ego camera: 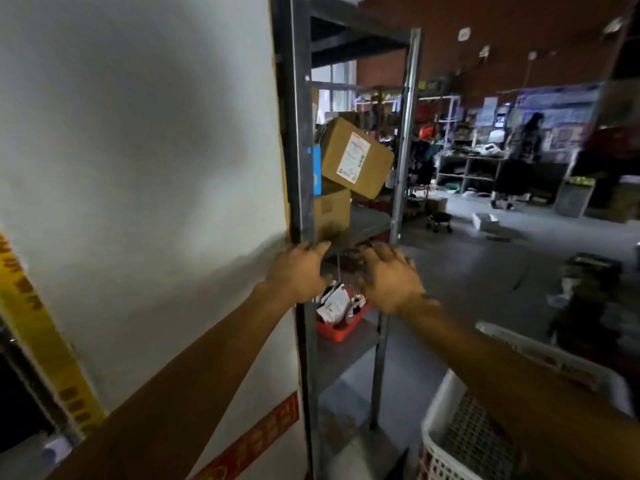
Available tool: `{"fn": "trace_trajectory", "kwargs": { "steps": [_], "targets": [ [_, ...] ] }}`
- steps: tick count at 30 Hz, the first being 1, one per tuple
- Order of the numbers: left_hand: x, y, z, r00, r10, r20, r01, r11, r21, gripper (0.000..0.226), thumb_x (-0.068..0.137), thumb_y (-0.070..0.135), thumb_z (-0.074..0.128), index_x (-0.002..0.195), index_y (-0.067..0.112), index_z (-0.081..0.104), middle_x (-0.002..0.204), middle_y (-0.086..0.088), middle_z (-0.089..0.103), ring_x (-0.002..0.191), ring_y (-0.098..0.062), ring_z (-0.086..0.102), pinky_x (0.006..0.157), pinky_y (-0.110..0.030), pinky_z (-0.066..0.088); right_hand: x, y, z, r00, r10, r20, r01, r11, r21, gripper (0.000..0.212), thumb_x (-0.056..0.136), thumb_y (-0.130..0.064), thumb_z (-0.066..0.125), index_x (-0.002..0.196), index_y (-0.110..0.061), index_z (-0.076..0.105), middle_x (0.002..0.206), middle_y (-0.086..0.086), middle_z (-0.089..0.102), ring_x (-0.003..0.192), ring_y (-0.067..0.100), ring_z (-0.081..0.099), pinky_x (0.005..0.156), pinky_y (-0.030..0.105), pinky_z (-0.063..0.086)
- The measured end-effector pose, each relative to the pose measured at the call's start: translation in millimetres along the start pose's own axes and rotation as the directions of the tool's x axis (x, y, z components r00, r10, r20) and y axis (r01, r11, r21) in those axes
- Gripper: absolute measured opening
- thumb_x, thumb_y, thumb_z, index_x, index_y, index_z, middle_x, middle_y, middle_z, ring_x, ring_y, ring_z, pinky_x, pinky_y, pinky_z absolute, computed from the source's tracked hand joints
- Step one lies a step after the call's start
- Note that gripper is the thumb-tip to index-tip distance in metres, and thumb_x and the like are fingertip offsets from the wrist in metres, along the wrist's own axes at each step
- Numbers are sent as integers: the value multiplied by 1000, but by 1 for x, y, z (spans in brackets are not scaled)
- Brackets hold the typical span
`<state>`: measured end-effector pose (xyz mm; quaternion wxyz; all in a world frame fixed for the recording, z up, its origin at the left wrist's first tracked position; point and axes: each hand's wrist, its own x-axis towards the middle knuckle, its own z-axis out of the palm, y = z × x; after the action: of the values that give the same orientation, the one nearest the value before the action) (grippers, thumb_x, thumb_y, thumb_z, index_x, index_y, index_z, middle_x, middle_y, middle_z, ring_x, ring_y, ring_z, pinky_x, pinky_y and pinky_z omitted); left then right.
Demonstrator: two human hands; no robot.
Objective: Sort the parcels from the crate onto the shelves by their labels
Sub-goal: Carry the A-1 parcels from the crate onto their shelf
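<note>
While both hands (346,275) hover empty, the labelled parcel (355,157) sits above.

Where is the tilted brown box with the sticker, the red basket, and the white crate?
tilted brown box (353,157): head view, on its labelled front face.
red basket (337,332): head view, on its front wall.
white crate (450,393): head view, on its near left rim.

Parcel (355,157) on shelf (367,221), tilted
</note>
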<state>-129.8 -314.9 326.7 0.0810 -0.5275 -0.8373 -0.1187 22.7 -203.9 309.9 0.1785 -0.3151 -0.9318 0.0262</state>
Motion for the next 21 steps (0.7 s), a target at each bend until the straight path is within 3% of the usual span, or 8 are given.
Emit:
{"fn": "trace_trajectory", "kwargs": {
  "steps": [5,10,21],
  "targets": [
    [47,47,52,984,164,63,-161,986,-53,69,94,41,57,154,25,29,156,-5,37,139,-31,39,109,-41,39,-10,72,29,980,183,73,-181,983,-32,63,96,-41,53,152,-22,30,153,9,36,141,33,28,114,45,28],
    [105,98,108,948,285,140,-271,956,-109,69,93,40,60,154,25,31,153,-8,42,135,-33,44,107,-40,42,-12,162,59,913,387,124,-384,922,-53,69,98,-45,50,157,-23,23,159,9,29,145,34,24,116,44,26],
    [208,226,215,824,509,249,-484,861,-157,73,93,42,59,156,24,25,153,-8,42,133,-34,45,107,-44,43,-32,306,86,753,643,141,-643,764,-51,62,99,-42,49,153,-18,29,155,14,34,143,35,29,115,45,30]
  ]
}}
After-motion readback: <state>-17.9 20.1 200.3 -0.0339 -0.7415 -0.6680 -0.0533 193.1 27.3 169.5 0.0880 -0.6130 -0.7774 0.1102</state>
